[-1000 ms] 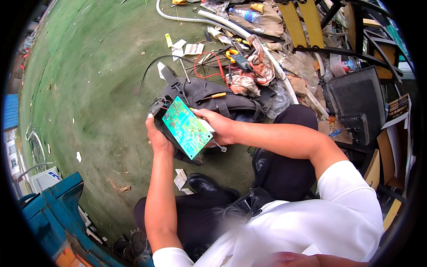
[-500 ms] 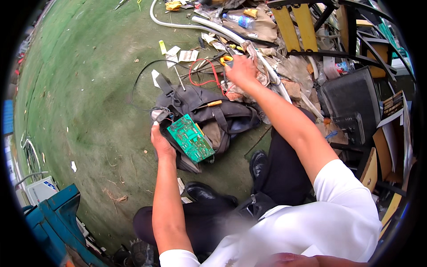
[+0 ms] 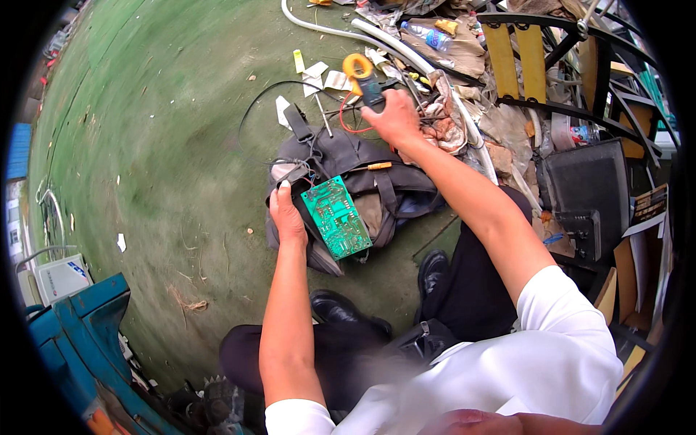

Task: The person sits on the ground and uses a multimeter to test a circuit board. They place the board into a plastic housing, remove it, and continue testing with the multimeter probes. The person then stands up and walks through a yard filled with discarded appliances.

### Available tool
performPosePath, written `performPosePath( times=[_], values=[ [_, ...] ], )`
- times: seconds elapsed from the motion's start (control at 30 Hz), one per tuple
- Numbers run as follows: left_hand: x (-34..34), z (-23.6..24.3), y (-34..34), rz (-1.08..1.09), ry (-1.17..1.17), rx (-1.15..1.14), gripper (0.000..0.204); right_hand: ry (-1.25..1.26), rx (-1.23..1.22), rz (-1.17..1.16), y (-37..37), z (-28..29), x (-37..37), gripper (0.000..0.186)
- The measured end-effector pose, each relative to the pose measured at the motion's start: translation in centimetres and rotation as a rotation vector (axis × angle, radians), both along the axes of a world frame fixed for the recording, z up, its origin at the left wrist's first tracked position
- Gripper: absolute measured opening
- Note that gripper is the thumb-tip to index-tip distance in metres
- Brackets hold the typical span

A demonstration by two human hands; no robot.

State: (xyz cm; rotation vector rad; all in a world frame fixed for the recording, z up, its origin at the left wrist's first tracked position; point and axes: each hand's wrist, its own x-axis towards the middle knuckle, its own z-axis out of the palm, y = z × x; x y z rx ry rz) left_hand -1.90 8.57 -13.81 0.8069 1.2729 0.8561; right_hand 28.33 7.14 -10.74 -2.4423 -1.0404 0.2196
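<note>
My left hand (image 3: 288, 217) grips an assembly with a green circuit board (image 3: 337, 216) at its left end, by some dark wired parts, over a dark grey bag (image 3: 394, 191). My right hand (image 3: 394, 116) is raised beyond the bag, closed on a clamp meter (image 3: 367, 81) with an orange jaw and dark body. A red lead (image 3: 351, 129) runs below the meter, and a thin black cable (image 3: 249, 112) loops on the green floor to the left. An orange-handled tool (image 3: 379, 166) lies on the bag. My bent legs (image 3: 464, 283) are below.
Litter with a plastic bottle (image 3: 433, 38), rags (image 3: 442, 134) and white pipe (image 3: 483, 159) lies at the upper right. Beside it are a black-and-yellow frame (image 3: 515, 61) and dark panel (image 3: 586, 185). Teal metal (image 3: 80, 341) and a pale box (image 3: 64, 277) stand at lower left.
My right hand has left the circuit board, reached up to the right and taken hold of the clamp meter, now lifted. The board has tilted lower, still in my left hand.
</note>
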Motion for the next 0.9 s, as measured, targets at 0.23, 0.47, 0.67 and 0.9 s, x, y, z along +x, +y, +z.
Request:
performPosePath(
  times=[0.23, 0.47, 0.67, 0.9],
  values=[
    [-0.2, 2.1, -0.3, -0.055, -0.088, -0.084, 0.053, 0.427, -0.092, 0.107, 1.5, 3.1, -8.7, 0.068],
    [-2.5, 0.6, -1.3, -0.113, -0.213, -0.098, 0.063, 0.210, -0.340, 0.351, -3.2, 4.2, -11.0, 0.059],
    [-2.4, 0.9, -1.3, -0.114, -0.166, -0.093, 0.065, 0.257, -0.080, -0.036, 1.2, 0.7, -2.6, 0.046],
    [-2.6, 0.3, -1.0, -0.126, -0.120, -0.034, 0.062, 0.002, -0.711, -0.054, 1.9, -2.9, 2.2, 0.061]
  ],
)
